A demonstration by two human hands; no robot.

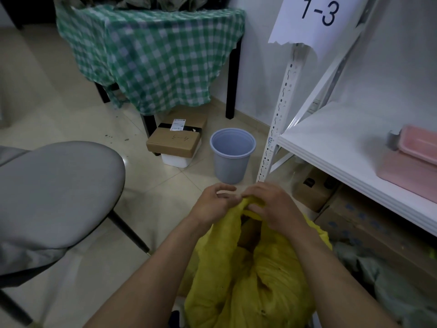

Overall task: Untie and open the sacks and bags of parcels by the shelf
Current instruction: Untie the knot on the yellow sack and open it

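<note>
Gripping the yellow bag (pixel 248 280) at its bunched top, right hand (pixel 267 204) clenched, left hand (pixel 212 204) loosely curled beside it.

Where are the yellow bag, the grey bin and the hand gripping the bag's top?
yellow bag (pixel 260 280), head view, on its bulging body.
grey bin (pixel 230 170), head view, on its outer wall.
right hand (pixel 267 204), head view, on the back of the hand.
</note>
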